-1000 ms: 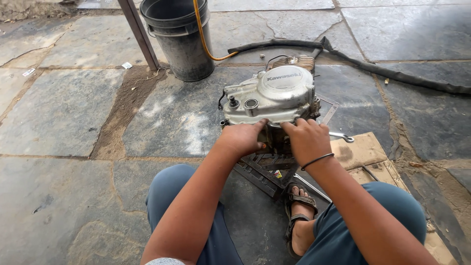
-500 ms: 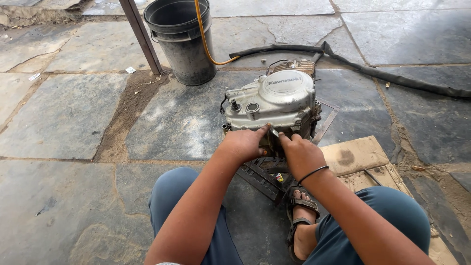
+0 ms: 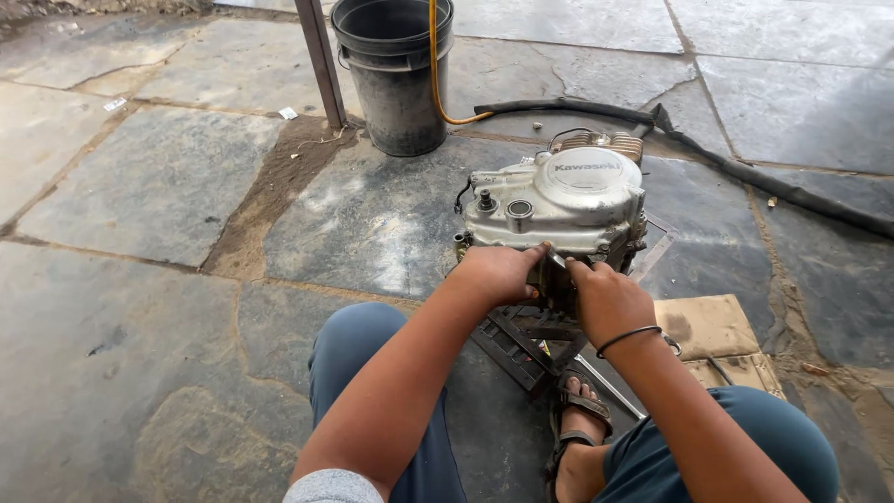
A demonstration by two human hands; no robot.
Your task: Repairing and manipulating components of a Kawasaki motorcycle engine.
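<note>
Seated on the stone floor, knees apart, you have the grey motorcycle engine directly ahead between them, its round side cover facing up toward you. It sits raised on a dark metal frame, probably so the lower near edge stays reachable.

Left hand: fingers curled, pressed against the engine's lower near edge; judged to be steadying the casing. Right hand: closed around a small tool or part whose light tip touches the casing at the same edge. What it pinches is too small to tell. Both hands sit close together, nearly touching.

A flattened piece of cardboard lies just beside your right knee. A black bucket with an orange hose stands well behind the engine; a black hose runs across the floor to its right.
</note>
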